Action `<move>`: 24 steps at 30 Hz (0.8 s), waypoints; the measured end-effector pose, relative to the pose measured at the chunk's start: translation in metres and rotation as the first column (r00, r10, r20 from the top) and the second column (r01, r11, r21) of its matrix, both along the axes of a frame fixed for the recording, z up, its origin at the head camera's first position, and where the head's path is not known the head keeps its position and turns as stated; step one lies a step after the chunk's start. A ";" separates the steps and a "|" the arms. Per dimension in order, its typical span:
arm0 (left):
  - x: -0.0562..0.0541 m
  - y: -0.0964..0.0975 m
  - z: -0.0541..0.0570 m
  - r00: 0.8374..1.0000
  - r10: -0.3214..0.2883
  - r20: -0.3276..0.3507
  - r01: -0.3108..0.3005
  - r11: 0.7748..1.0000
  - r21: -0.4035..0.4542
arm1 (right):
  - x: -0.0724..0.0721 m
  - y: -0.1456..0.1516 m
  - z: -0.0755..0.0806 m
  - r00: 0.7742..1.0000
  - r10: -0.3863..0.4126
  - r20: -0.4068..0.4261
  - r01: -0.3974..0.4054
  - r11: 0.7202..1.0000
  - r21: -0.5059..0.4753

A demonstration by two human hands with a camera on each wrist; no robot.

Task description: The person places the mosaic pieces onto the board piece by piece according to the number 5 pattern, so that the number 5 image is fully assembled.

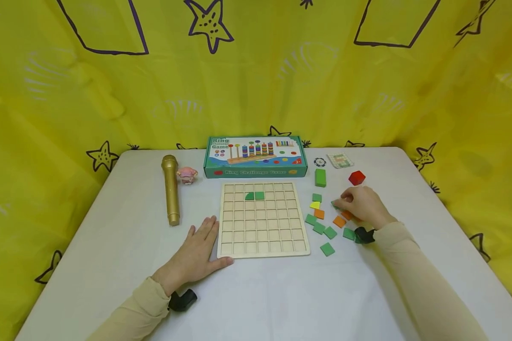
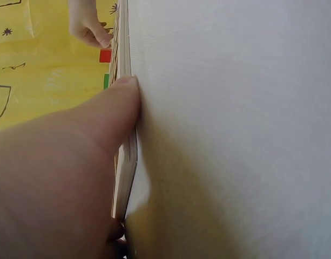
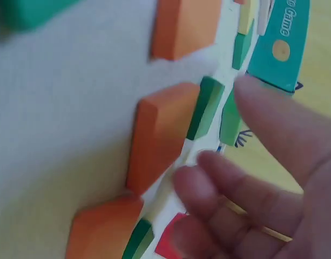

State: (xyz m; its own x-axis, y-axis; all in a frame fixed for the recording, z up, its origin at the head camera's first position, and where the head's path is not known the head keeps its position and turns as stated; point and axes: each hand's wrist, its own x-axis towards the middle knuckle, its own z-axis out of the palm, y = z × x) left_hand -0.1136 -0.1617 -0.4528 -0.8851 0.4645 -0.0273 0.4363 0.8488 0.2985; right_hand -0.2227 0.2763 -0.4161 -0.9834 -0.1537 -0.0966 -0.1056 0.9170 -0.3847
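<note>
Behind, yellow drape (image 1: 247, 71), white tabletop (image 1: 256, 303), left grip (image 1: 194, 255) spread against board (image 1: 260, 220), right grip (image 1: 360, 203) parted, empty, by green tile (image 1: 333, 204)

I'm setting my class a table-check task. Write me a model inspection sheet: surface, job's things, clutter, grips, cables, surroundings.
Surface: white table, bearing everything listed below.
Job's things: wooden grid board with two green pieces in neighbouring cells near its far edge; loose tiles, green, orange and yellow, scattered to its right.
Clutter: gold microphone, pink figure, game box, green block, red block, round chip, patterned card.
Left grip: bare hand, open, thumb touching the board's edge.
Right grip: bare hand, fingertips at a green tile; whether pinched, unclear.
Cables: nothing seen.
Surroundings: yellow curtain with drawn stars behind the table.
</note>
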 end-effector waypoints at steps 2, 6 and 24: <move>0.000 0.001 0.001 1.000 -0.001 0.001 0.001 1.000 0.006 | 0.003 -0.001 -0.001 1.000 0.007 -0.007 -0.006 1.000 0.030; 0.000 0.002 0.001 1.000 -0.004 0.000 0.004 1.000 0.011 | 0.005 -0.009 -0.002 1.000 0.018 -0.022 -0.017 0.998 0.058; 0.001 0.000 0.001 1.000 0.005 -0.008 -0.005 1.000 -0.004 | -0.010 -0.059 0.006 0.992 0.055 -0.114 -0.077 0.979 -0.191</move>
